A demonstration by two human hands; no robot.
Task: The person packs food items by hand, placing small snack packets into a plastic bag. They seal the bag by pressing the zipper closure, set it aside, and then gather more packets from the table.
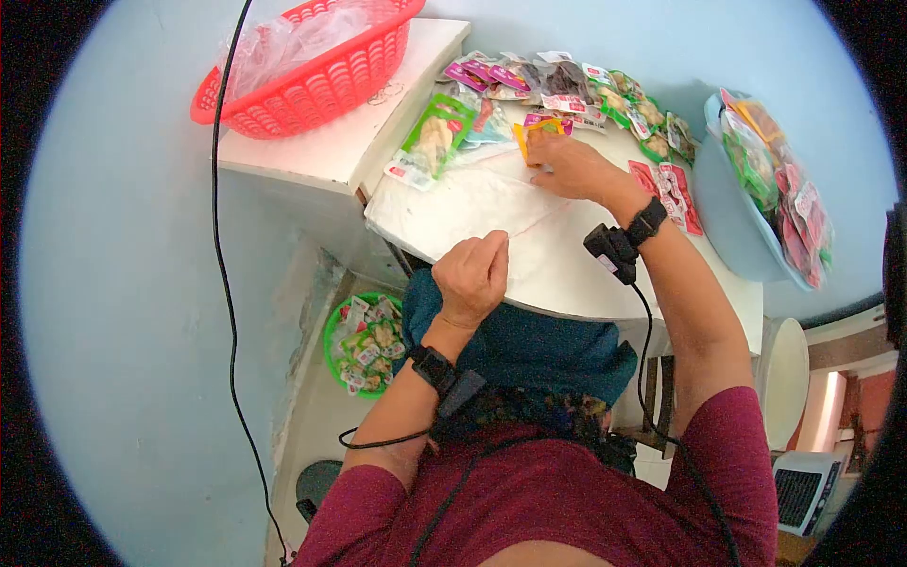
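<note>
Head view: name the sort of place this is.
Likely an indoor sorting or packing corner: packets on a white table, more in a blue tub, others in a green basket below.

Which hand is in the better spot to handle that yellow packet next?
Probably the right hand: it is right at the yellow packet, while the left hand is curled, well apart from it.

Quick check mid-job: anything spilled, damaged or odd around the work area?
The wall looks damaged: a rough, discoloured patch shows low down near the green basket, unlike the smoother paint elsewhere. No spill is visible on the white table around the right hand and yellow packet.
</note>
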